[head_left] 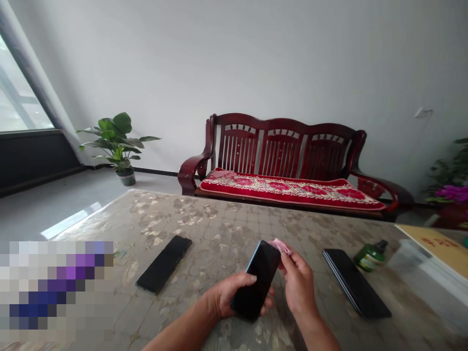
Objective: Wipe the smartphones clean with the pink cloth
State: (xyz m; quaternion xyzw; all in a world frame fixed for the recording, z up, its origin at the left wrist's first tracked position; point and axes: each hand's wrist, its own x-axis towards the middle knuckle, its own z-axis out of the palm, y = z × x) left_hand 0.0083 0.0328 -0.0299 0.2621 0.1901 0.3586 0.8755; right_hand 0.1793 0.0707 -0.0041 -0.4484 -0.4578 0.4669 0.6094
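Observation:
A black-screened smartphone (pixel 258 280) rests in my left hand (pixel 234 292), tilted above the table. The thumb lies over the phone's left edge and the fingertips wrap round its right side. My right hand (pixel 298 280) pinches a small folded pink cloth (pixel 281 246) at the phone's upper right corner. Whether the cloth touches the glass is hard to tell. Another dark phone (pixel 164 263) lies flat on the table to the left. On the right, a stack of dark phones (pixel 354 282) sits beside a green bottle (pixel 371 256) with a black top.
A patterned cover spreads over the table (pixel 204 222). At its right edge are a clear plastic box (pixel 413 263) and a yellowish board (pixel 435 243). Beyond stand a dark red wooden bench (pixel 281 146) and a potted plant (pixel 122 141). The lower left corner is pixelated.

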